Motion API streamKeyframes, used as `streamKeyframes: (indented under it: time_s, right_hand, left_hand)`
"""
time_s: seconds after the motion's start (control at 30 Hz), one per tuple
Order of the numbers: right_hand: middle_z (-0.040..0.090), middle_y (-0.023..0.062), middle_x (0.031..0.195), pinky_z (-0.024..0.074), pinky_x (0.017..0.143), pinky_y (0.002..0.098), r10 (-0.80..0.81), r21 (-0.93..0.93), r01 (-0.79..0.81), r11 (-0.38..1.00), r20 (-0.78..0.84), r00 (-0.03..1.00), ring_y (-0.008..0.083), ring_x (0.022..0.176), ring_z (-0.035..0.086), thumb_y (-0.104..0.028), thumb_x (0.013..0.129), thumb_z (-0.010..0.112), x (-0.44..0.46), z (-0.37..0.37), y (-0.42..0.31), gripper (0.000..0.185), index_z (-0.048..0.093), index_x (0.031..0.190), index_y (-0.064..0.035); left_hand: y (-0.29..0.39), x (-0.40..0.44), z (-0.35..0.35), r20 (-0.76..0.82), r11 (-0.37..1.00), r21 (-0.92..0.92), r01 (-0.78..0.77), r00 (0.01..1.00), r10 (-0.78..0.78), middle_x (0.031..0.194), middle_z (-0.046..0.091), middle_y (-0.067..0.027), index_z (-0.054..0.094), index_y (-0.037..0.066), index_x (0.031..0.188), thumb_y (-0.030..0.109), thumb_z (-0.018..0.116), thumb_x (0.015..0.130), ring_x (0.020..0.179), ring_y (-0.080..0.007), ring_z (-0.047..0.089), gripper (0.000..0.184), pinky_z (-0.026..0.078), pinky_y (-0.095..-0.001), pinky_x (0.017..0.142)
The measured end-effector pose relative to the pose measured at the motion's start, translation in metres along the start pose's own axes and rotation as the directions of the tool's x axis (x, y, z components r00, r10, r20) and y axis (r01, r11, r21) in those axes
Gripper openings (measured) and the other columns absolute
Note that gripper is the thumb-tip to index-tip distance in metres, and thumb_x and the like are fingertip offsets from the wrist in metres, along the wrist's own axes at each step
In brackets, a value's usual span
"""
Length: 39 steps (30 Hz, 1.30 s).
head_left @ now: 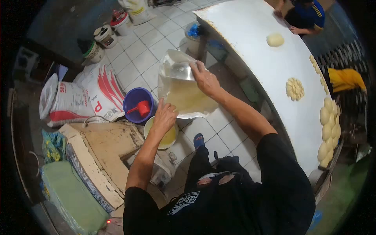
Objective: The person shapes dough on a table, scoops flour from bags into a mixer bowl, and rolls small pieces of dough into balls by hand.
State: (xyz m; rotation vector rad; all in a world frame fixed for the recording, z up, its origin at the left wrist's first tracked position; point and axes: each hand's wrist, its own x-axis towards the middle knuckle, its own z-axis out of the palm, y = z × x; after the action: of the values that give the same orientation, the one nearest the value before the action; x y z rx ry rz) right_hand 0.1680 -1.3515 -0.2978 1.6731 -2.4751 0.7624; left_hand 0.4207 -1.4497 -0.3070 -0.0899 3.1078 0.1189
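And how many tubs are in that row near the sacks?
3: a green-rimmed tub nearest the red-printed sacks, a whitish tub in the middle, a red-rimmed tub by the far sack.

Shirt: black shirt [235, 207], plain dark cloth over most of its surface; loose folds
Sleeves: left sleeve [141, 207] and right sleeve [288, 168], both short, wide and black like the body of the shirt
Lettering: white lettering [192, 197] in block capitals, small, set in stacked lines; a white shape beside it
Print: larger print [216, 179] with a curved white outline; pinkish and pale patches inside it, detail too small to tell
Arms and hands: forearms bare; left hand [166, 115] and right hand [207, 81] bare too
Legs: dark trousers [197, 162]
Footwear: blue sandal [199, 138], open at the toes
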Motion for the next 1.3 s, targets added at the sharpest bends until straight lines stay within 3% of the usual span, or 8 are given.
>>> streamKeyframes:
  time_s: [0.23, 0.4, 0.57, 0.63, 0.7, 0.93, 1.23, 1.3]
  right_hand:
    - [0.049, 0.0195, 0.136, 0.0601, 0.069, 0.0469, -0.169, -0.025, 0.171, 0.985, 0.083, 0.982, 0.0402, 0.095, 0.069, -0.009, 0.093, 0.052, -0.029, -0.035, -0.010, 0.056, 0.038, 0.146, -0.0180]
    - [0.050, 0.0247, 0.132, 0.0593, 0.073, 0.0506, 0.047, 0.165, -0.021, 0.986, -0.152, 0.987, 0.0439, 0.091, 0.069, -0.006, 0.092, 0.053, -0.051, -0.063, -0.015, 0.056, 0.036, 0.144, -0.0161]
    - [0.045, 0.0252, 0.132, 0.0568, 0.082, 0.0506, 0.525, 0.573, -0.290, 0.766, -0.299, 0.796, 0.0488, 0.096, 0.065, 0.000, 0.080, 0.059, -0.109, -0.082, 0.003, 0.071, 0.032, 0.145, -0.0110]
    - [0.048, 0.0263, 0.132, 0.0585, 0.073, 0.0431, 0.556, 0.557, -0.306, 0.772, -0.360, 0.749, 0.0401, 0.092, 0.067, -0.001, 0.084, 0.055, -0.148, -0.093, 0.019, 0.071, 0.028, 0.150, -0.0084]
    - [0.055, 0.0276, 0.125, 0.0607, 0.063, 0.0385, 0.703, 0.904, -0.427, 0.007, 0.299, 0.645, 0.0328, 0.085, 0.070, 0.001, 0.087, 0.051, -0.199, -0.150, 0.020, 0.073, 0.024, 0.154, -0.0080]
    - [0.066, 0.0285, 0.109, 0.0649, 0.056, 0.0343, 0.840, 0.911, -0.367, -0.186, 0.341, 0.421, 0.0322, 0.081, 0.073, 0.003, 0.085, 0.050, -0.436, -0.150, 0.087, 0.049, 0.047, 0.132, 0.0175]
    - [0.063, 0.0259, 0.117, 0.0628, 0.063, 0.0413, 0.920, 0.884, -0.301, -0.358, 0.388, 0.047, 0.0334, 0.092, 0.070, -0.005, 0.086, 0.056, -0.719, -0.168, 0.079, 0.051, 0.045, 0.131, 0.0167]
    - [0.063, 0.0223, 0.115, 0.0607, 0.065, 0.0418, 0.936, 0.913, -0.209, -0.351, 0.350, -0.041, 0.0322, 0.090, 0.069, -0.006, 0.087, 0.056, -0.749, -0.162, 0.070, 0.048, 0.048, 0.130, 0.0123]
  left_hand:
    - [0.006, 0.000, 0.003, 0.022, 1.000, -0.002, -0.013, 1.000, 0.013, 0.113, 0.070, -0.0048, 0.076, 0.013, 0.089, 0.012, 0.069, 0.076, 0.115, -0.0229, 0.060, 0.015, 0.024, -0.0594, 0.118]
    - [0.021, 0.000, -0.003, 0.043, 0.997, 0.077, -0.023, 0.999, 0.019, 0.112, 0.071, -0.0042, 0.076, 0.015, 0.093, 0.010, 0.070, 0.075, 0.115, -0.0226, 0.061, 0.019, 0.024, -0.0598, 0.117]
    - [0.049, 0.005, -0.008, 0.048, 0.996, 0.088, 0.010, 0.999, -0.014, 0.104, 0.073, -0.0056, 0.076, 0.015, 0.096, 0.011, 0.071, 0.079, 0.109, -0.0247, 0.064, 0.018, 0.026, -0.0607, 0.115]
    - [0.065, 0.012, -0.012, 0.101, 0.991, 0.132, -0.001, 0.995, -0.012, 0.106, 0.072, -0.0056, 0.075, 0.014, 0.101, 0.016, 0.073, 0.082, 0.110, -0.0252, 0.064, 0.020, 0.025, -0.0624, 0.115]
    - [0.085, 0.017, -0.012, 0.145, 0.990, 0.136, 0.035, 0.988, -0.055, 0.114, 0.071, -0.0061, 0.073, 0.015, 0.109, 0.020, 0.073, 0.086, 0.114, -0.0265, 0.063, 0.023, 0.023, -0.0643, 0.116]
    - [0.150, 0.040, 0.003, 0.055, 0.983, 0.170, 0.066, 0.996, -0.076, 0.123, 0.067, -0.0122, 0.059, 0.013, 0.131, 0.030, 0.079, 0.081, 0.118, -0.0301, 0.061, 0.057, 0.027, -0.0638, 0.113]
    - [0.201, 0.049, 0.010, -0.106, 0.965, 0.000, 0.261, 0.960, -0.260, 0.120, 0.068, -0.0137, 0.054, 0.011, 0.137, 0.030, 0.075, 0.086, 0.113, -0.0330, 0.063, 0.059, 0.035, -0.0578, 0.105]
    - [0.196, 0.052, 0.012, -0.088, 0.948, 0.070, 0.310, 0.949, -0.304, 0.110, 0.071, -0.0121, 0.063, 0.010, 0.126, 0.029, 0.071, 0.089, 0.108, -0.0326, 0.065, 0.042, 0.038, -0.0540, 0.102]
